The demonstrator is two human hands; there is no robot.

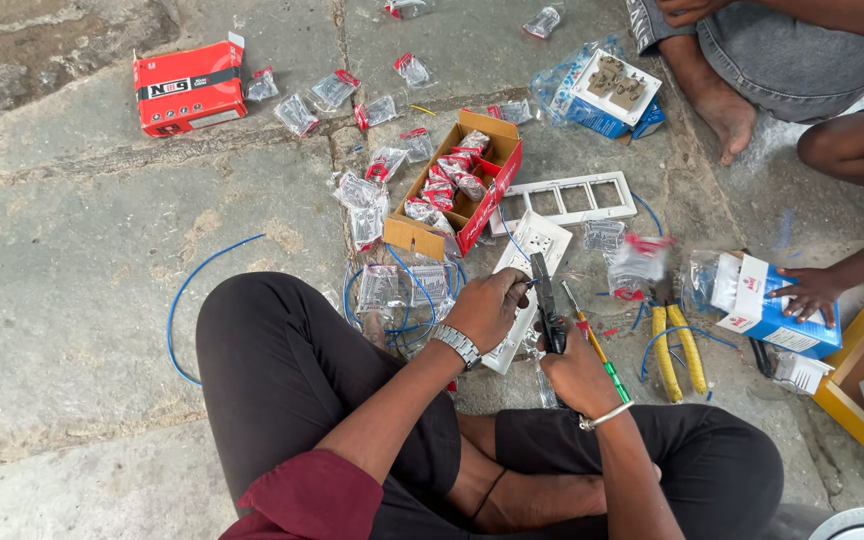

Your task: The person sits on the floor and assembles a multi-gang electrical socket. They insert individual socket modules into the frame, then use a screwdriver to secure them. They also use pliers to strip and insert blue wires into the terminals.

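Observation:
I sit cross-legged on a stone floor. My left hand (489, 305), with a metal watch on the wrist, pinches a short blue wire against a white switch plate (532, 260) that lies in front of my knees. My right hand (574, 370), a thin bangle on its wrist, grips a black-handled cutting tool (546, 295) whose jaws point up toward that wire. A screwdriver with a green and orange handle (597, 350) lies just right of my right hand.
An open red carton of bagged switches (457, 185), a shut red box (189, 87), several loose plastic packets, a white frame (564, 200), yellow-handled pliers (677, 350) and blue boxes (777, 310) lie around. Another person's hand (812, 292) and foot (727, 115) are at right.

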